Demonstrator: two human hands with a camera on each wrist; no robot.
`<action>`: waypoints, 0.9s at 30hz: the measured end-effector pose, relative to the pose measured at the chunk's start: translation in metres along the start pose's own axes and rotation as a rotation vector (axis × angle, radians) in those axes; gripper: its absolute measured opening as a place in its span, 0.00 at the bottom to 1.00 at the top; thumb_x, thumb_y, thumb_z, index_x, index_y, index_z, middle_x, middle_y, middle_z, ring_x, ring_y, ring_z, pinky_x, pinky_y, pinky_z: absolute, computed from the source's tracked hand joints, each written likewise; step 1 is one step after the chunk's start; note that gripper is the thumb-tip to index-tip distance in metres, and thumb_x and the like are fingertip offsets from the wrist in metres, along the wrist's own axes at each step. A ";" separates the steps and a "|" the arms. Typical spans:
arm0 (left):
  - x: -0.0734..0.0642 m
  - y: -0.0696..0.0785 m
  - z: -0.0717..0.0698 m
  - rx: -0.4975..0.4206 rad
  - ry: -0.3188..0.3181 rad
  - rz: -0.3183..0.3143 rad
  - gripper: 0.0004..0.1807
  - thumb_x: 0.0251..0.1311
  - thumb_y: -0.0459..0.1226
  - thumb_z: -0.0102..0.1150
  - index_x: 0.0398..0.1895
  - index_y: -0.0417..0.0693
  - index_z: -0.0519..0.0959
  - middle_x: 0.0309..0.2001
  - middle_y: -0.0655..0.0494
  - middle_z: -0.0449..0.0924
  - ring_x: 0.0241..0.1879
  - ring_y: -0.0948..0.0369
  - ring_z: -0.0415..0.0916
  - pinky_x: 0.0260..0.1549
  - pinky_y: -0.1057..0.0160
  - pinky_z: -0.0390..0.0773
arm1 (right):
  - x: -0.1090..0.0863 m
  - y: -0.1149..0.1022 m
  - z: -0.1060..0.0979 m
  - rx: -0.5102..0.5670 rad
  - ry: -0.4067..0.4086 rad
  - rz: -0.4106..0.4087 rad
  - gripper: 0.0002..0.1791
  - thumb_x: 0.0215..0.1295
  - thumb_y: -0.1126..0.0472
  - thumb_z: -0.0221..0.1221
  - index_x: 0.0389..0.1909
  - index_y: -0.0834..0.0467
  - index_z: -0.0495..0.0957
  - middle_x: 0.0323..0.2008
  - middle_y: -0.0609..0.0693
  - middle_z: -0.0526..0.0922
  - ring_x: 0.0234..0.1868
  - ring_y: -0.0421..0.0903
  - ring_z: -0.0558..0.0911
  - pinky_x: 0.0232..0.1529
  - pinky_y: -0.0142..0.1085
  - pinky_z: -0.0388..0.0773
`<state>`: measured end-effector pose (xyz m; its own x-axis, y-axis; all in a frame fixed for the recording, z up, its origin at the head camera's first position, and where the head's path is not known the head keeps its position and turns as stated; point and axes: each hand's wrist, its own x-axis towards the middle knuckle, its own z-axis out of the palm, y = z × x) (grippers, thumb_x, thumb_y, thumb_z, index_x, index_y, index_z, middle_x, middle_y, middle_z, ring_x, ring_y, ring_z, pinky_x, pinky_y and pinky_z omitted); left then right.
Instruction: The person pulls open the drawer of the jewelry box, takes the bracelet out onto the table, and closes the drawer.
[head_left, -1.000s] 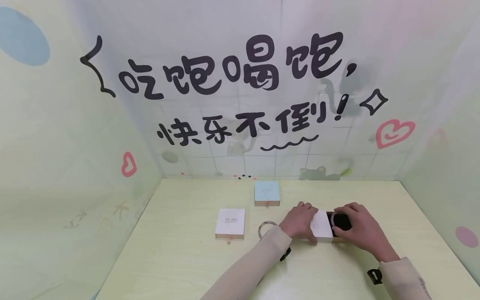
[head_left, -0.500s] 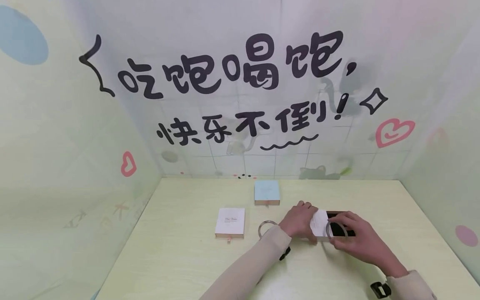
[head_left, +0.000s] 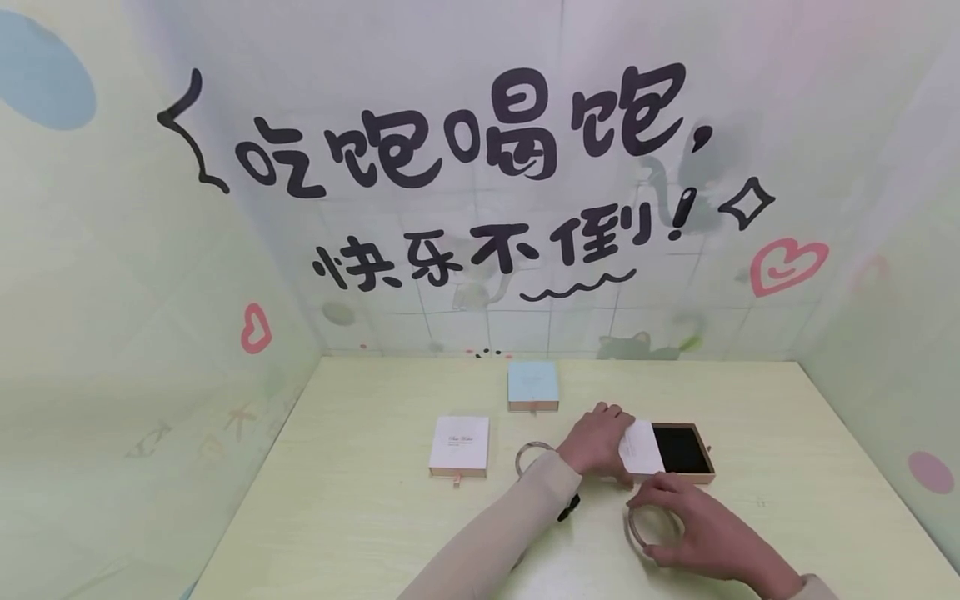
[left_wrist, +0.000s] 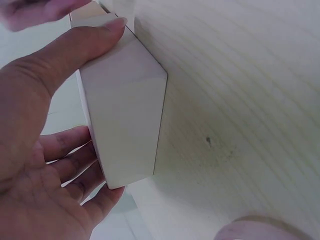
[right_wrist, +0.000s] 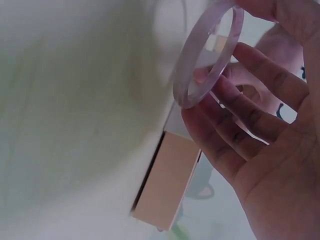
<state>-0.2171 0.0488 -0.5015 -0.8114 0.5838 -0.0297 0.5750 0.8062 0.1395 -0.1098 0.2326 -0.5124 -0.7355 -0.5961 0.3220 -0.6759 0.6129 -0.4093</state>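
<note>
My left hand (head_left: 597,443) grips the white sleeve (head_left: 641,447) of a small drawer-style gift box, thumb on its near side and fingers on its far side. To the right, the drawer (head_left: 682,450) is slid partway out, showing a black lining with nothing on it. In front of the box, my right hand (head_left: 697,529) pinches a translucent bangle (right_wrist: 192,70) by its rim, between thumb and fingers. The left wrist view shows the plain end of the white sleeve (left_wrist: 125,115) in my hand. A second bangle (head_left: 525,455) lies behind my left forearm, partly hidden by it.
A closed white gift box (head_left: 460,446) with a ribbon tab sits left of my left hand. Further back is a light blue box (head_left: 533,385) of the same style. Printed cloth walls (head_left: 420,333) enclose the pale wooden table (head_left: 360,500) at the back and sides.
My right hand has lifted the bangle out of the drawer and carried it toward the front of the table. The left hand has stayed on the sleeve.
</note>
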 end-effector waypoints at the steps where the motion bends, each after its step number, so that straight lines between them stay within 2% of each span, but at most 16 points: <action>1: 0.000 0.000 0.000 0.001 -0.002 -0.001 0.50 0.38 0.59 0.83 0.68 0.57 0.74 0.59 0.65 0.77 0.54 0.67 0.69 0.53 0.71 0.74 | -0.001 -0.001 0.002 -0.005 -0.010 -0.003 0.26 0.43 0.54 0.80 0.46 0.38 0.84 0.46 0.32 0.78 0.46 0.33 0.77 0.44 0.31 0.79; 8: 0.000 -0.001 0.001 -0.004 -0.013 -0.018 0.51 0.38 0.60 0.83 0.69 0.58 0.73 0.61 0.65 0.77 0.55 0.67 0.69 0.54 0.70 0.74 | -0.004 -0.010 0.016 -0.013 -0.049 -0.057 0.26 0.41 0.54 0.80 0.45 0.38 0.84 0.48 0.32 0.76 0.48 0.32 0.75 0.46 0.30 0.79; 15: 0.000 -0.002 0.002 -0.011 -0.015 -0.017 0.51 0.38 0.60 0.82 0.69 0.58 0.73 0.62 0.65 0.76 0.55 0.66 0.69 0.55 0.70 0.74 | -0.007 -0.014 0.022 -0.024 -0.101 -0.063 0.28 0.42 0.56 0.78 0.46 0.32 0.83 0.49 0.31 0.77 0.50 0.32 0.74 0.45 0.27 0.78; 21: 0.000 -0.002 0.002 -0.017 -0.014 -0.019 0.51 0.39 0.59 0.82 0.69 0.58 0.73 0.62 0.66 0.76 0.56 0.66 0.69 0.55 0.70 0.73 | -0.007 -0.012 0.023 -0.051 -0.077 -0.115 0.29 0.42 0.54 0.79 0.47 0.33 0.81 0.49 0.30 0.75 0.50 0.30 0.73 0.46 0.20 0.73; 27: 0.001 -0.001 0.004 -0.027 -0.011 -0.015 0.51 0.38 0.59 0.83 0.70 0.58 0.72 0.63 0.66 0.76 0.57 0.67 0.69 0.55 0.70 0.73 | -0.006 -0.007 0.018 -0.033 -0.015 -0.186 0.27 0.48 0.45 0.79 0.50 0.34 0.81 0.52 0.29 0.78 0.53 0.32 0.75 0.57 0.18 0.66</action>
<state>-0.2179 0.0486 -0.5053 -0.8186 0.5728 -0.0424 0.5597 0.8121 0.1653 -0.0996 0.2221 -0.5270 -0.5969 -0.7083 0.3768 -0.8016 0.5076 -0.3158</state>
